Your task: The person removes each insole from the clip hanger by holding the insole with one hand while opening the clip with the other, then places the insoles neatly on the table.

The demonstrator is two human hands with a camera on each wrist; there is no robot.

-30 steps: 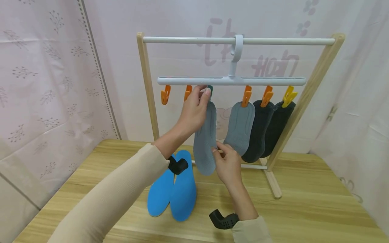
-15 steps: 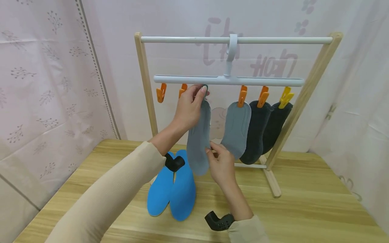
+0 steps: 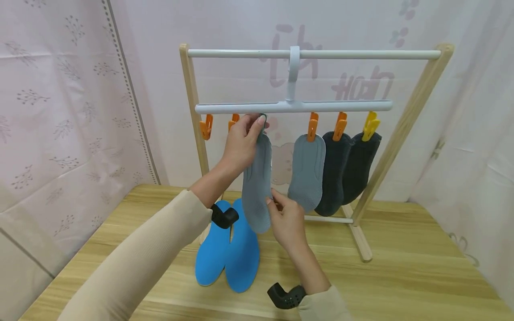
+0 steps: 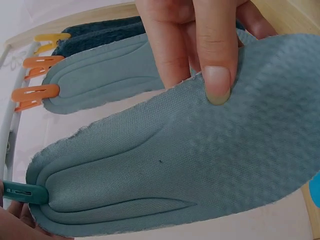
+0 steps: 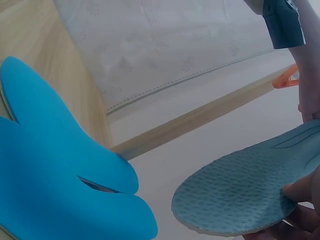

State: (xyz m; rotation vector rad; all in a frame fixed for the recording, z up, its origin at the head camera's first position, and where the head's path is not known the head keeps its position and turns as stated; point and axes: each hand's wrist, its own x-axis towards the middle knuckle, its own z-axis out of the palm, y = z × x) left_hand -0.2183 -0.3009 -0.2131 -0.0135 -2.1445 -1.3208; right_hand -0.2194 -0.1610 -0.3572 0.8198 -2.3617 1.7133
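A grey insole (image 3: 257,191) hangs lengthwise below the white hanger (image 3: 333,106). A green clip (image 4: 25,192) bites the insole's upper end in the left wrist view. My left hand (image 3: 241,145) pinches around that clip just under the hanger bar, covering most of it in the head view. Lower down, my right hand (image 3: 290,220) pinches the insole's right edge between thumb and fingers. To the right, another grey insole (image 3: 307,174) hangs from an orange clip (image 3: 312,127). Beside it hang two dark fuzzy insoles (image 3: 334,178), one on an orange clip, one on a yellow clip (image 3: 370,126).
Two blue insoles (image 3: 242,254) lie side by side on the wooden table (image 3: 401,276), left of my right hand. Orange clips (image 3: 206,127) hang at the hanger's left end. The hanger hooks over the rail (image 3: 369,54) of a wood-sided rack (image 3: 413,116). Patterned cloth hangs behind.
The hanger has shifted left along the rail, with its clips and hanging insoles. Both my hands have moved left with it, keeping hold of the clip and the grey insole.
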